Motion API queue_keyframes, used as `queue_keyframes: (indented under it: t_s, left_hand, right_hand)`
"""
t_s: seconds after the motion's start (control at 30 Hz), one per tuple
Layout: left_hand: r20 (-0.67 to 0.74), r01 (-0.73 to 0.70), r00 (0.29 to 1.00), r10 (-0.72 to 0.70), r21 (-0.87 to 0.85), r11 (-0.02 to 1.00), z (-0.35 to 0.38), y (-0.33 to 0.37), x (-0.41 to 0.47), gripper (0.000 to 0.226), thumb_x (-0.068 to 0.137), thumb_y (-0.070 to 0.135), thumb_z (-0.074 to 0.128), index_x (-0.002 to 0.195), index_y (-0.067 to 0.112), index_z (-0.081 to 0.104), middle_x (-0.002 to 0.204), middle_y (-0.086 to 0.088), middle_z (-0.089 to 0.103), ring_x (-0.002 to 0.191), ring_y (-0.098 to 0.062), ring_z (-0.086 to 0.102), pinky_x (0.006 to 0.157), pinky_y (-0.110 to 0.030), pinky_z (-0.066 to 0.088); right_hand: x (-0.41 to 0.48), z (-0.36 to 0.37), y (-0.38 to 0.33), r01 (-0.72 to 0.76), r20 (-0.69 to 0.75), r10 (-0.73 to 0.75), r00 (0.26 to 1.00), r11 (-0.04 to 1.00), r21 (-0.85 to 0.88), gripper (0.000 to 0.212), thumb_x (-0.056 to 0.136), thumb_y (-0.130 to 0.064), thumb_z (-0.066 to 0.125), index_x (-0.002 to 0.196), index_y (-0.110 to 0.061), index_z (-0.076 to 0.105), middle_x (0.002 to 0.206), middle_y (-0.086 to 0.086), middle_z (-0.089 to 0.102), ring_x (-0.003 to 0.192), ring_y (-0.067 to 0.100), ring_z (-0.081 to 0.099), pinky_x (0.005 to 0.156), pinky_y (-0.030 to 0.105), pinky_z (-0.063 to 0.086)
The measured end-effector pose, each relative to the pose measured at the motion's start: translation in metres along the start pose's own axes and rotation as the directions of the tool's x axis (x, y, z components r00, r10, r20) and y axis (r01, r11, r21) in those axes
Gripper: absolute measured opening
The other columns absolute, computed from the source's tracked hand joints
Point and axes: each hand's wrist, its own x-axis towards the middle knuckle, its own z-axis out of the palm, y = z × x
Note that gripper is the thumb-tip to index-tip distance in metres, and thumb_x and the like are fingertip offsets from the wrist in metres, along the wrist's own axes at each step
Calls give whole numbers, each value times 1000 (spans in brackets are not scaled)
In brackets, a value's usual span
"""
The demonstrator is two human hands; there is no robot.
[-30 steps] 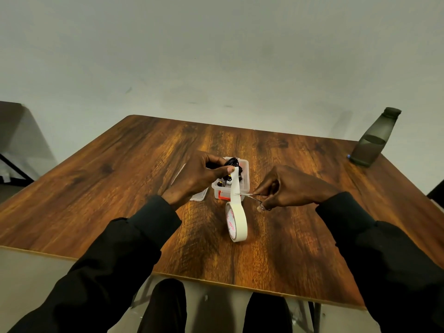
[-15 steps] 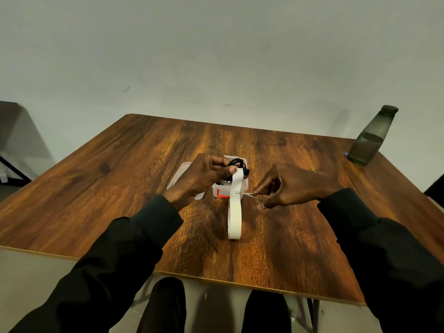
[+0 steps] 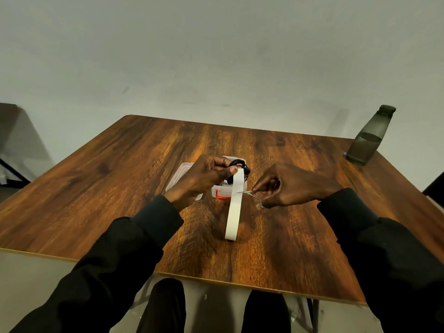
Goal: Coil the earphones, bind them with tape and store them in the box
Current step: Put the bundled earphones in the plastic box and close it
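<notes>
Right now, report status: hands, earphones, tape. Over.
Left hand grips coiled earphones, thumb pinning tape strip. Right hand holds scissors, blades at strip, not yet cut. Box just behind, nothing blocking the cut.

I note that the left hand (image 3: 204, 179) covers most of the earphones (image 3: 239, 163); only a few black loops show past its thumb. The box (image 3: 222, 190) sits largely behind that hand and the tape (image 3: 234, 212) strip, and the lid (image 3: 179, 175) is partly hidden too. Of the scissors (image 3: 249, 193) I see only thin blade tips; the handles are buried in the right hand (image 3: 288, 186). I cannot tell whether the blades touch the tape. The roll stands edge-on, its face unseen. The sleeves (image 3: 108, 272) run off the bottom edge.
</notes>
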Motion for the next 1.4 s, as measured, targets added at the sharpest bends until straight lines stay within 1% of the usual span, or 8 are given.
queue_keyframes:
  t_s: [0.1, 0.2, 0.4, 0.57, 0.87, 1.07, 1.23, 1.4]
  left_hand:
    - [-4, 3, 1000, -3, 4, 1000, 0, 0, 1, 13, 100, 15, 62, 97, 12, 74, 95, 0, 76, 73, 1, 68, 63, -11, 51]
    - [0, 0, 1000, 0, 7, 1000, 0, 0, 1, 14, 99, 16, 62, 95, 14, 75, 95, 0, 76, 76, -3, 68, 65, -14, 52]
    - [-15, 5, 1000, -5, 12, 1000, 0, 1, 0, 14, 99, 15, 62, 95, 10, 74, 96, -3, 74, 68, 4, 66, 61, -10, 50]
    - [-19, 13, 1000, -13, 3, 1000, 0, 1, -1, 14, 99, 14, 62, 94, 10, 74, 94, 0, 74, 66, 7, 64, 59, -7, 48]
    - [-19, 27, 999, -27, -3, 1000, -1, 0, 0, 14, 98, 15, 63, 91, 15, 74, 98, -3, 75, 74, -2, 67, 64, -15, 51]
    - [-30, 32, 999, -32, -21, 999, 0, 0, 1, 14, 99, 11, 62, 91, 12, 73, 93, 0, 73, 63, 5, 65, 57, -8, 48]
    - [-39, 42, 998, -43, -26, 999, -1, -3, 3, 14, 99, 14, 63, 97, 7, 74, 95, -3, 73, 65, 3, 63, 57, -10, 48]
    - [-39, 41, 998, -42, -9, 999, -1, -6, 3, 22, 98, 15, 64, 107, -2, 73, 96, -7, 74, 62, 4, 62, 58, -11, 47]
  right_hand:
    - [1, 0, 0, -2, 14, 2, 1000, 1000, 10, 36, 85, -32, 80, 117, -17, 76, 95, 2, 77, 79, 9, 68, 65, 4, 45]
    - [0, 1, -3, 4, 30, -5, 1000, 1000, 25, 31, 86, -26, 80, 114, -13, 77, 90, 3, 78, 70, 1, 67, 62, 3, 44]
    - [2, 4, -1, 12, 26, -13, 1000, 999, 53, 27, 86, -26, 80, 110, -13, 79, 85, 0, 79, 68, 13, 69, 60, 21, 53]
    - [3, 4, 0, 12, 44, -15, 999, 998, 63, 24, 87, -22, 79, 109, -12, 79, 83, 0, 78, 67, 10, 68, 60, 17, 52]
    - [5, 3, 5, -2, 80, -6, 997, 995, 99, 19, 87, -14, 78, 105, -9, 80, 84, -15, 76, 75, 3, 71, 68, 19, 57]
    - [4, 3, 3, 36, 70, -43, 997, 995, 97, 15, 89, -9, 75, 103, -7, 80, 86, -15, 76, 76, 1, 71, 67, 18, 56]
    - [5, 5, 2, 30, 60, -38, 998, 992, 122, 15, 89, -11, 75, 103, -9, 80, 76, -14, 74, 63, 3, 65, 57, 14, 48]
    - [5, 5, -3, 28, 67, -36, 997, 993, 117, 20, 87, -21, 79, 106, -13, 80, 73, -12, 74, 59, 4, 62, 56, 15, 46]
